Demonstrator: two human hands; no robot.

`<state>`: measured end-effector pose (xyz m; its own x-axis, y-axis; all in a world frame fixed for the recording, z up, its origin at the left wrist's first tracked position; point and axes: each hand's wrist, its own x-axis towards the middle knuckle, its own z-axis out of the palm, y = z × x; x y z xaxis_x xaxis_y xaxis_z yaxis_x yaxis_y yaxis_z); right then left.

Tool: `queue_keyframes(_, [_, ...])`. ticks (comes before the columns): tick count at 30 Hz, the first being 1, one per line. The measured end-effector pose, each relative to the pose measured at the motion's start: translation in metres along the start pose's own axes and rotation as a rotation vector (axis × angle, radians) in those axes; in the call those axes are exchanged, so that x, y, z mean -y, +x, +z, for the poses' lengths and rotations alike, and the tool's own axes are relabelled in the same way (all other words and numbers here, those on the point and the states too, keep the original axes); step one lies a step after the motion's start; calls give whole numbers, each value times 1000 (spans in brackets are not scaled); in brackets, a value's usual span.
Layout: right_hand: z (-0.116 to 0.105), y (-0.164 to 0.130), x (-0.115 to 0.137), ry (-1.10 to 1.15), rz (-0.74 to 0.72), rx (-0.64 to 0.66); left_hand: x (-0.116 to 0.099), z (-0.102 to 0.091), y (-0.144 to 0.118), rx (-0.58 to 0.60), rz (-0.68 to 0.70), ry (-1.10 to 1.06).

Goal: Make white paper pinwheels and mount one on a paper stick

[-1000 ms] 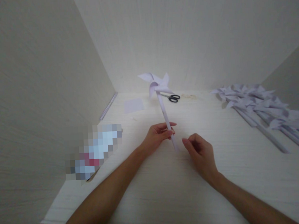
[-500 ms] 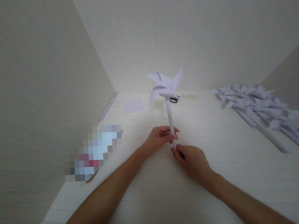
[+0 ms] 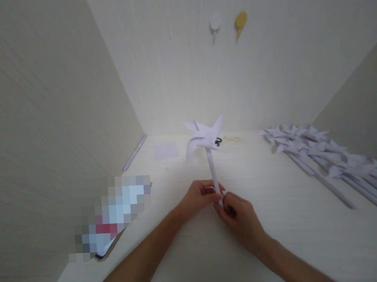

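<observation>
Gripping the paper pinwheel (image 3: 205,140) by the lower end of its stick at mid-table, we are pinching it upright with left hand (image 3: 200,195) and right hand (image 3: 239,216) touching, scissors (image 3: 218,141) lying behind, finished pinwheels (image 3: 318,153) heaped far right.

The pinwheel (image 3: 204,137) covers most of the scissors (image 3: 218,141); a pixelated patch (image 3: 112,216) masks something, perhaps a phone; the right edge crops the pinwheel pile (image 3: 321,151).

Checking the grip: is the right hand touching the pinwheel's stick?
Touching. The head view shows the right hand with fingertips closed on the stick of the pinwheel, just below the left hand.
</observation>
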<state>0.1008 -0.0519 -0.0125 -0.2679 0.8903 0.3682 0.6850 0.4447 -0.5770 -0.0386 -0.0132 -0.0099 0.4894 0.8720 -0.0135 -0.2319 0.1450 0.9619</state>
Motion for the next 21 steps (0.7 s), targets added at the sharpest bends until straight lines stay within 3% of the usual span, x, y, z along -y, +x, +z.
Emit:
queue_keyframes(3, [0,1,0,93,1,-3,-1,2,-1,6,-15,28])
queue_keyframes(8, [-2,0,0,95,21,140,-3,1,3,-247,37,28])
queue_keyframes(12, [-2,-1,-1,120,-19,209,-3,-2,4,-334,59,-103])
queue_keyframes(14, [-4,-2,-1,151,15,116,-2,-2,4,-318,40,-127])
queue_keyframes(18, [-10,-2,-3,340,105,-269,0,-1,3,-212,9,-43])
queue_keyframes(21, [-12,-1,-5,463,128,-356,1,0,2,-183,4,33])
